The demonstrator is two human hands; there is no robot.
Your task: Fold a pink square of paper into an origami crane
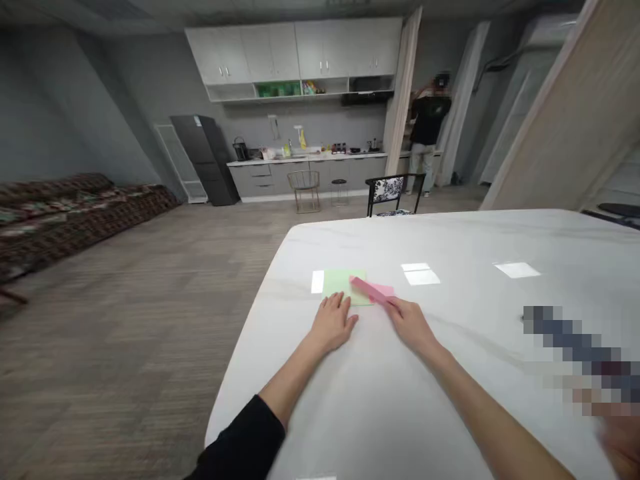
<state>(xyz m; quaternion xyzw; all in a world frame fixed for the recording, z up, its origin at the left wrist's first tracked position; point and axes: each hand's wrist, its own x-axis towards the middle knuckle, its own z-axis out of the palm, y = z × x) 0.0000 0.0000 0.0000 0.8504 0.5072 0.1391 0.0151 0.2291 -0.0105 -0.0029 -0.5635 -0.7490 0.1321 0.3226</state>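
Note:
A light green sheet of paper (338, 281) lies flat on the white table. My left hand (333, 321) rests with its fingers spread at the sheet's near edge, fingertips on the paper. My right hand (406, 319) pinches the near end of a narrow pink paper strip (365, 287), which slants to the upper left over the green sheet. Another pink paper piece (384, 291) shows beside and under the strip; whether the two are joined I cannot tell.
The white table (350, 240) reflects bright lights. At the right, another person's blurred hand (620, 427) is beside a pixelated dark object (575, 340). Beyond the far edge stand a black-framed chair (387, 190), kitchen cabinets (270, 177), and a person in black (429, 120).

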